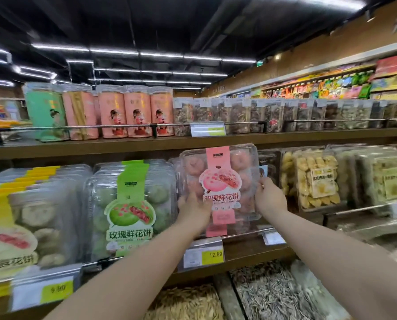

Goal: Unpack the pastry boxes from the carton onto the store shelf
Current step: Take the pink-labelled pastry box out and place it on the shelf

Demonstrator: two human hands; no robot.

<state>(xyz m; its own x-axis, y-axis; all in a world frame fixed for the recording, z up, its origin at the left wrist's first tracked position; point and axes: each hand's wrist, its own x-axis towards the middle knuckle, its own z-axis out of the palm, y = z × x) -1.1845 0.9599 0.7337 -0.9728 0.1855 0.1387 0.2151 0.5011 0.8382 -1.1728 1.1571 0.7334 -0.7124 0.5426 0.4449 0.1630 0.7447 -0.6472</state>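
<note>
A clear plastic pastry box with a pink label (219, 179) stands upright on the middle shelf (243, 252), tilted slightly back. My left hand (194, 210) grips its lower left edge. My right hand (270, 196) holds its right edge. Another pink-labelled box shows just behind and below it. The carton is out of view.
Green-labelled pastry boxes (130, 209) stand close to the left, yellow-labelled ones (19, 227) further left. Clear boxes of dried snacks (317, 181) sit to the right. Tall pink canisters (137, 112) line the shelf above. Price tags (202, 254) hang on the rail; seed bins (269, 296) lie below.
</note>
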